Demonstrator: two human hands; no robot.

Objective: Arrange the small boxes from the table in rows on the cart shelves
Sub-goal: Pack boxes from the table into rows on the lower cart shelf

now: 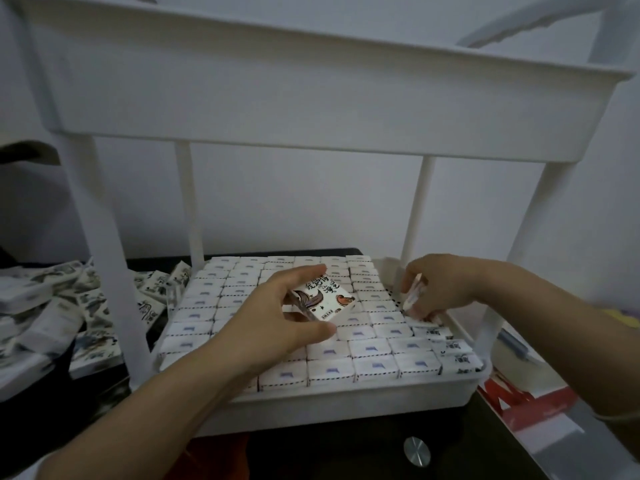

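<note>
The lower shelf (346, 400) is nearly filled, a printed box (323, 301) gripped by the left hand (273, 320), a second box (414, 294) pinched by the right hand (443, 285) at 3 o'clock — though a heap (52, 306) is left at 9 o'clock.

white cart shelf (363, 398), small boxes (374, 367) in rows

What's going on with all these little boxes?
A person is filling the white plastic cart's lower shelf with small white boxes, packed in rows. The left hand holds one illustrated box above them; the right hand pinches a second box at the shelf's right edge. More loose boxes lie heaped at left.
</note>
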